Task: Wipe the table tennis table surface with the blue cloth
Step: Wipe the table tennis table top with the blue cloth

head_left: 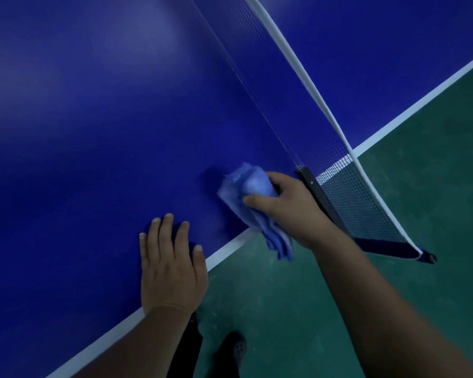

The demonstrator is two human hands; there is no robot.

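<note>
The right hand (287, 205) has its grip wrapped around a bunched blue cloth (253, 203), thumb on top and fingers curled behind it, and holds it down on the blue bench (99, 126) close to the near white edge line (230, 248). The cloth's loose end hangs past that edge over the green floor (410, 219). Just right of the hand stands the black net post (316, 190), with the net (358, 203) running away to the far side. The left hand (172, 264) lies flat on the bench, grip wide, fingers straight and spread, holding nothing, near and to the left of the cloth. A dark shoe (234, 350) shows on the floor below.
</note>
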